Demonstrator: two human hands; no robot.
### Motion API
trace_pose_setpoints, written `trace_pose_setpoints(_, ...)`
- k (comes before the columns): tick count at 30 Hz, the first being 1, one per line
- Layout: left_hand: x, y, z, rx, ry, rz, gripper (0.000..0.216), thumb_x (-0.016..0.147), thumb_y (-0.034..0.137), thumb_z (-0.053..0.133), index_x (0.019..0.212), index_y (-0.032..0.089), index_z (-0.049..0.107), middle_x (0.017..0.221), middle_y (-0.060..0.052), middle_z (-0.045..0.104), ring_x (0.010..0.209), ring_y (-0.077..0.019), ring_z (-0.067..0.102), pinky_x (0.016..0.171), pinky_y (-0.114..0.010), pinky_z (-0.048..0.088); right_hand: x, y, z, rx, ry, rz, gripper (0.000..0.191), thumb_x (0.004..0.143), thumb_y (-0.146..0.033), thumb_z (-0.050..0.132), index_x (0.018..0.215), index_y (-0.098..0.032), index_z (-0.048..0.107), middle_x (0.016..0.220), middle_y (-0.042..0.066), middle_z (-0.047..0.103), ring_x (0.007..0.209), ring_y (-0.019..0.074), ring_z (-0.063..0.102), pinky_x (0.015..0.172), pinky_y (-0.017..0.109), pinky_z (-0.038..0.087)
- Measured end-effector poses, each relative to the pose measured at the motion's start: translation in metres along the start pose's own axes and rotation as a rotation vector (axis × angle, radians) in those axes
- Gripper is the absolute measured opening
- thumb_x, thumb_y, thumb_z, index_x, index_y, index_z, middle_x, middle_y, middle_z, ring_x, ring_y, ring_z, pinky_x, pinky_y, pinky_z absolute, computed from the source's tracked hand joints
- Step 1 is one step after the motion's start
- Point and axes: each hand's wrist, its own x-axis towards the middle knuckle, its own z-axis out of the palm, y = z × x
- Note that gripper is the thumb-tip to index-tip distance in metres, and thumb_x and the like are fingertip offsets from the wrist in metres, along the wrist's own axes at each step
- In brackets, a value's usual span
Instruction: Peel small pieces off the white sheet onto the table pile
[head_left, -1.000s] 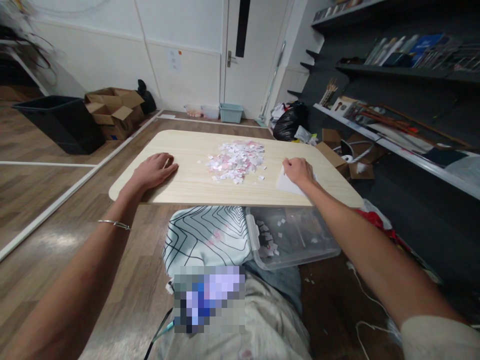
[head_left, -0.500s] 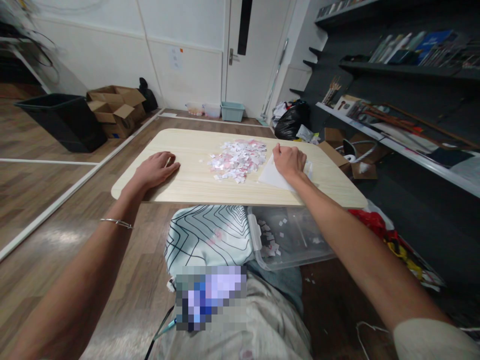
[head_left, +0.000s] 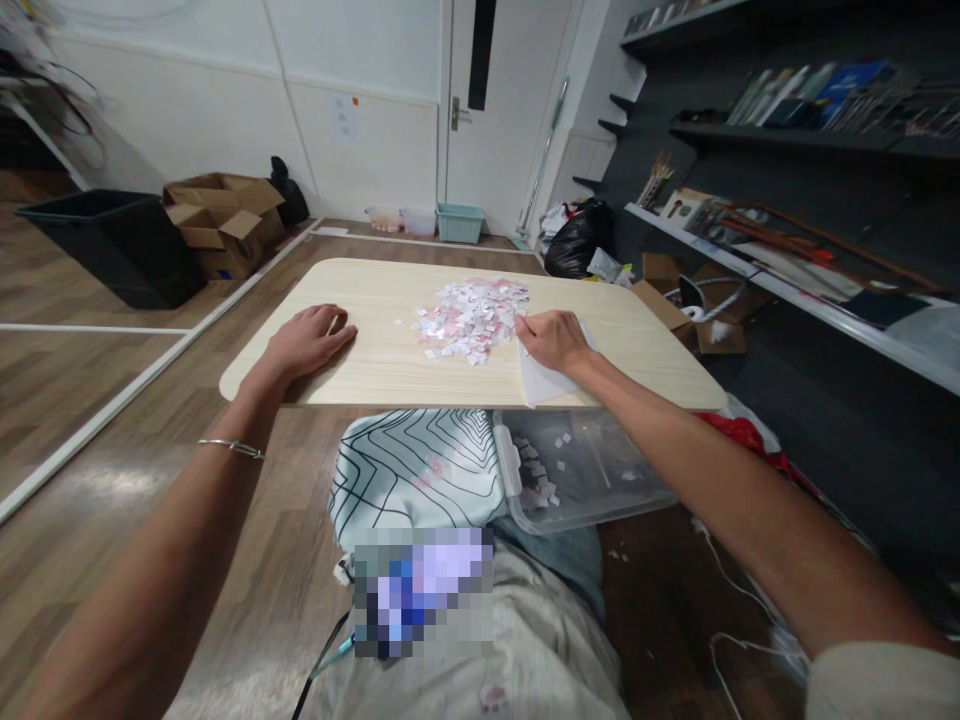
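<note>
On a pale wooden table (head_left: 360,375) lies a loose heap of small white and pink paper pieces (head_left: 472,320). My right hand (head_left: 555,340) is closed on a white sheet (head_left: 541,382), at the heap's right edge. The sheet extends below and behind the hand toward the table's near edge; my fingers hide its gripped part. My left hand (head_left: 311,340) rests on the left side of the table, fingers loosely bent and thumb apart, holding nothing. It is well away from the heap.
Below the table's near edge sits a clear plastic bin (head_left: 592,480) holding some paper pieces, beside a patterned cushion (head_left: 420,470). A black bin (head_left: 112,250) and cardboard boxes (head_left: 225,225) stand left. Dark shelves (head_left: 787,140) line the right.
My right hand has moved left to the heap's edge and turned, and the white sheet has swung round with it. My left hand stays in place on the table.
</note>
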Motion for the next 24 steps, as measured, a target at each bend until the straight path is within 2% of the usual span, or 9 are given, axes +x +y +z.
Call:
trace_pose_setpoints(5,-0.001,0.001,-0.001,-0.015,0.0,-0.01,0.058,0.095,0.059,0.044,0.129,0.018,0.067,0.145,-0.02,0.068,0.139,-0.0386,0.058,0.118,-0.05,0.046,-0.021,0.013,-0.003,-0.018,-0.061,0.001,0.059,0.111,-0.044,0.04,0.084,-0.017,0.085,0.088,0.015,0.085,0.087,0.0253,0.077,0.069,0.031,0.036)
trace_pose_setpoints(11,-0.001,0.003,-0.002,-0.031,-0.002,-0.022,0.057,0.093,0.059,0.044,0.124,0.018,0.068,0.143,-0.02,0.069,0.137,-0.0384,0.059,0.119,-0.05,0.045,-0.05,0.055,-0.007,-0.077,-0.103,0.196,0.061,0.111,-0.042,0.037,0.09,-0.016,0.087,0.094,0.019,0.086,0.096,0.0304,0.079,0.074,0.032,0.041)
trace_pose_setpoints(13,-0.005,0.012,-0.008,-0.096,0.006,-0.025,0.052,0.091,0.058,0.049,0.117,0.018,0.071,0.137,-0.02,0.071,0.134,-0.0387,0.062,0.118,-0.051,0.046,-0.059,0.074,-0.009,-0.093,-0.121,0.274,0.061,0.112,-0.041,0.036,0.091,-0.016,0.088,0.094,0.02,0.085,0.096,0.0314,0.08,0.074,0.033,0.043)
trace_pose_setpoints(15,-0.019,0.03,-0.02,-0.278,0.035,-0.055,0.048,0.088,0.056,0.056,0.114,0.018,0.072,0.13,-0.018,0.074,0.128,-0.0374,0.065,0.115,-0.051,0.05,-0.068,0.092,-0.012,-0.106,-0.139,0.346,0.061,0.112,-0.038,0.037,0.089,-0.015,0.088,0.092,0.021,0.085,0.094,0.0323,0.08,0.074,0.033,0.044)
trace_pose_setpoints(17,-0.049,0.053,-0.034,-0.606,0.14,-0.101,0.049,0.088,0.054,0.061,0.123,0.021,0.071,0.126,-0.014,0.075,0.12,-0.0334,0.068,0.108,-0.049,0.055,-0.074,0.106,-0.013,-0.112,-0.156,0.398,0.061,0.111,-0.037,0.037,0.086,-0.014,0.087,0.091,0.021,0.085,0.094,0.0327,0.081,0.074,0.034,0.046)
trace_pose_setpoints(19,-0.099,0.073,-0.042,-0.866,0.348,-0.128,0.045,0.095,0.056,0.056,0.127,0.03,0.071,0.118,-0.01,0.075,0.112,-0.03,0.069,0.101,-0.048,0.058,-0.076,0.115,-0.012,-0.111,-0.168,0.427,0.06,0.111,-0.037,0.038,0.086,-0.015,0.088,0.091,0.021,0.085,0.095,0.0325,0.081,0.075,0.034,0.047)
trace_pose_setpoints(21,-0.164,0.081,-0.037,-0.866,0.434,-0.192,0.026,0.09,0.057,0.069,0.112,0.043,0.074,0.104,-0.004,0.072,0.098,-0.0289,0.068,0.096,-0.049,0.057,-0.077,0.118,-0.01,-0.105,-0.176,0.44,0.058,0.111,-0.039,0.04,0.087,-0.016,0.088,0.093,0.019,0.085,0.098,0.0318,0.081,0.078,0.033,0.049)
trace_pose_setpoints(23,-0.232,0.077,-0.015,-0.793,0.364,-0.317,0.016,0.078,0.065,0.076,0.085,0.051,0.075,0.09,-0.001,0.071,0.09,-0.0331,0.068,0.087,-0.052,0.056,-0.075,0.118,-0.007,-0.096,-0.183,0.447,0.058,0.111,-0.04,0.04,0.087,-0.016,0.088,0.094,0.018,0.086,0.101,0.0309,0.081,0.081,0.033,0.05)
trace_pose_setpoints(24,-0.264,0.073,0.0,-0.767,0.272,-0.36,0.021,0.075,0.071,0.074,0.075,0.051,0.074,0.083,-0.002,0.071,0.088,-0.036,0.068,0.086,-0.054,0.056,-0.073,0.117,-0.006,-0.089,-0.187,0.451,0.058,0.111,-0.04,0.04,0.086,-0.016,0.087,0.094,0.018,0.086,0.102,0.0303,0.081,0.083,0.033,0.051)
